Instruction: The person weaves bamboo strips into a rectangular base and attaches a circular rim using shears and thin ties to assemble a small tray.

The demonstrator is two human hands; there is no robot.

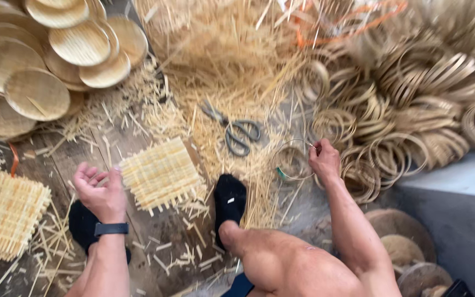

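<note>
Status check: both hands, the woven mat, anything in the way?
Left hand open beside woven mat. Right hand pinching thin hoop. Scissors lie between, on straw.

I see no packages, labels, signs or screens anywhere in my view. Only loose bamboo material and woven pieces fill the frame.
</note>
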